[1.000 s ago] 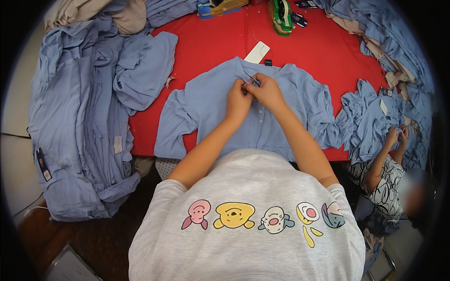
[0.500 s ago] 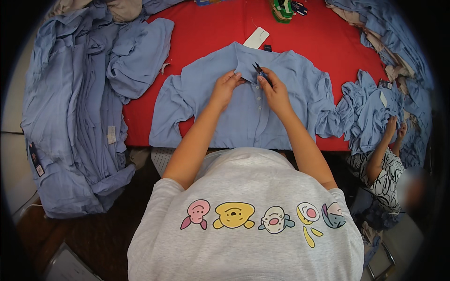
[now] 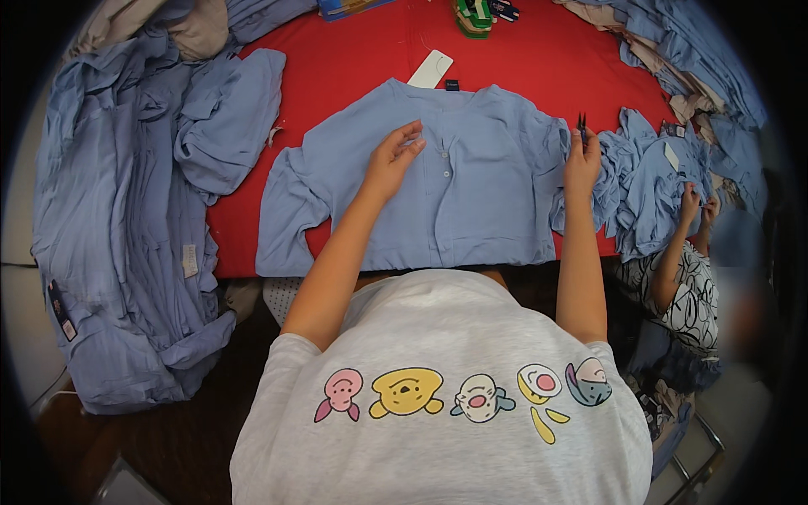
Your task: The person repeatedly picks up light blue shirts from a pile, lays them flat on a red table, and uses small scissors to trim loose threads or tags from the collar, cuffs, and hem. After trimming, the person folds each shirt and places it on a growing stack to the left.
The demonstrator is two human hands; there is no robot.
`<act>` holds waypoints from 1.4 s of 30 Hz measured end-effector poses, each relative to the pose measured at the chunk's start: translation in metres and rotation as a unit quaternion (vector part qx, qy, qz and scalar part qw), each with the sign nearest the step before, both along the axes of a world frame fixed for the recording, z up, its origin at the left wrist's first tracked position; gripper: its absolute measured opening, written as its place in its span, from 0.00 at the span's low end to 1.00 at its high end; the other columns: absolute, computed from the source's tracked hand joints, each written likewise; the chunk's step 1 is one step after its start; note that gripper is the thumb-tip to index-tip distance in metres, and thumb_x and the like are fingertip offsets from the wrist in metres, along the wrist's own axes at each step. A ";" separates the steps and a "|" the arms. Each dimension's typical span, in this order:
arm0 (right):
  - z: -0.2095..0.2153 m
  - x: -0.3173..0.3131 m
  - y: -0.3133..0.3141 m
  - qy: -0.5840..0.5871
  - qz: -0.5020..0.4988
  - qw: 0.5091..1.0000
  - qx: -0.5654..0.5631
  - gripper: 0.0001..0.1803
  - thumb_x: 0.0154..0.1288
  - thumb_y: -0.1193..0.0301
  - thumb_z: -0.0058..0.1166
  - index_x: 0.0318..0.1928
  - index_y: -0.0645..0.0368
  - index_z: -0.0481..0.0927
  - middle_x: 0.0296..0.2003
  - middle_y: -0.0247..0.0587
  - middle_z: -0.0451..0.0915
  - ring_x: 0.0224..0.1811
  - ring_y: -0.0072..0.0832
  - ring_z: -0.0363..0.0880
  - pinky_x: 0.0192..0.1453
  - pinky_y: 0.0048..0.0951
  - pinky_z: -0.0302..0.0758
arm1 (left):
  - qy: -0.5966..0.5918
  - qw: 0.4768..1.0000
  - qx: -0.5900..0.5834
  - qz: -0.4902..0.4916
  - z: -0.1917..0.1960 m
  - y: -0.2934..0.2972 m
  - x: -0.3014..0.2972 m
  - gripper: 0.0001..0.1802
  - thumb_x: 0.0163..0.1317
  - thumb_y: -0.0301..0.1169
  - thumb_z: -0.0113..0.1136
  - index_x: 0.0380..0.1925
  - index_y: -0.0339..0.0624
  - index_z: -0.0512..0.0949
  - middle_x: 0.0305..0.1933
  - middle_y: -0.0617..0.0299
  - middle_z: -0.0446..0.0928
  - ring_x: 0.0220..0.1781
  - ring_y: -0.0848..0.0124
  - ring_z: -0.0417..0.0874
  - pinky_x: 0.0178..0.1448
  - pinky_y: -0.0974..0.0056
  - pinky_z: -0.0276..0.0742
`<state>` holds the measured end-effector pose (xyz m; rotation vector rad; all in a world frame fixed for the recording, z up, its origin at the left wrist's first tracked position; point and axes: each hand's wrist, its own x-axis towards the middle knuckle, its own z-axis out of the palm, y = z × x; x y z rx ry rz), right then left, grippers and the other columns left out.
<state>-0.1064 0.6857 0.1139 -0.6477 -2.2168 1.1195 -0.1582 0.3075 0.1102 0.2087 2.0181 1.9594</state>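
A light blue buttoned blouse [image 3: 497, 189] lies spread front side up before me, with a white hang tag [image 3: 431, 69] beyond its neckline and a small dark label [image 3: 452, 85] at the collar. My left hand [image 3: 393, 157] is over the blouse's left chest, left of the button placket; its fingers are extended and hold nothing. At the blouse's right sleeve, my right hand [image 3: 582, 168] grips dark thread snips [image 3: 582, 124], blades pointing away from me. The fingers cover most of the snips' handles.
The table has a red cover [image 3: 353, 50]. A tall heap of blue garments [image 3: 118, 202] hangs over its left side. More blue garments [image 3: 652, 189] lie at the right, where a co-worker's hands [image 3: 699, 206] handle them. Green items [image 3: 474, 18] sit at the far edge.
My right hand has moved right with the snips, from the placket to the right sleeve. My left hand has let go of the neckline edge, and its fingers have opened.
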 end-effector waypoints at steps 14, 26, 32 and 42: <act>0.000 0.092 -0.005 -0.195 0.021 0.981 0.007 0.33 0.64 0.50 0.69 0.53 0.71 0.82 0.49 0.59 0.86 0.56 0.45 0.84 0.59 0.38 0.77 | 0.368 0.805 -0.448 -0.126 -0.014 0.025 0.045 0.45 0.64 0.59 0.63 0.77 0.55 0.65 0.86 0.56 0.52 0.86 0.49 0.48 0.83 0.35 0.40; 0.076 0.016 0.255 -0.089 -0.032 0.960 0.264 0.23 0.67 0.58 0.66 0.55 0.59 0.83 0.44 0.53 0.88 0.48 0.41 0.87 0.54 0.38 0.78 | 0.324 0.782 -0.519 -0.122 -0.007 0.035 0.049 0.52 0.58 0.64 0.66 0.80 0.65 0.59 0.87 0.62 0.47 0.88 0.51 0.41 0.83 0.30 0.33; 0.038 0.010 0.185 -0.004 0.002 0.994 0.111 0.23 0.68 0.69 0.62 0.62 0.57 0.80 0.59 0.54 0.83 0.61 0.44 0.83 0.62 0.37 0.77 | 0.304 0.807 -0.496 -0.104 0.002 0.035 0.047 0.42 0.64 0.57 0.64 0.76 0.57 0.67 0.84 0.55 0.53 0.86 0.49 0.47 0.82 0.32 0.38; -0.006 0.105 -0.028 -0.079 0.496 0.834 0.228 0.34 0.62 0.84 0.49 0.71 0.59 0.71 0.76 0.48 0.64 0.79 0.42 0.61 0.82 0.43 0.58 | 0.257 0.850 -0.459 0.035 0.006 0.127 -0.010 0.15 0.65 0.37 0.67 0.50 0.47 0.84 0.63 0.57 0.75 0.69 0.55 0.72 0.71 0.48 0.65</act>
